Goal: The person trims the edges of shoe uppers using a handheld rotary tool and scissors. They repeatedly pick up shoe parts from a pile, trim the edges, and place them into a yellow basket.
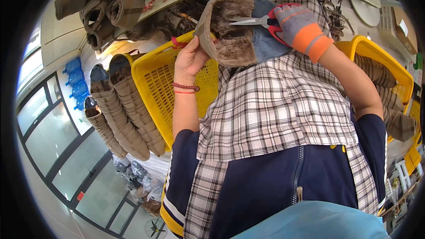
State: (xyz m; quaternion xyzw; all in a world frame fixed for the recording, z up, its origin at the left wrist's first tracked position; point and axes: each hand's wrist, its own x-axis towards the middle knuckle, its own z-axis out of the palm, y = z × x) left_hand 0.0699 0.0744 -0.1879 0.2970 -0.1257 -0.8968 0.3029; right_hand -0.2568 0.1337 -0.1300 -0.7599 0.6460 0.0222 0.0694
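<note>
My bare left hand (pixel 189 59) grips the rim of a brown fibre pot (pixel 230 31) held up in front of me, its open mouth facing the camera. My right hand (pixel 297 25), in a grey and orange glove, holds red-handled scissors (pixel 259 21) whose blades lie across the pot's opening. A plaid cloth (pixel 274 106) covers my lap under both hands. A red bead bracelet circles my left wrist.
A yellow plastic crate (pixel 155 84) stands to the left, another yellow crate (pixel 376 57) with stacked pots to the right. Long nested stacks of brown fibre pots (pixel 126 115) lie at left. Rolled brown mats (pixel 106 13) sit above. Blue bottles (pixel 75 79) lie near glass doors.
</note>
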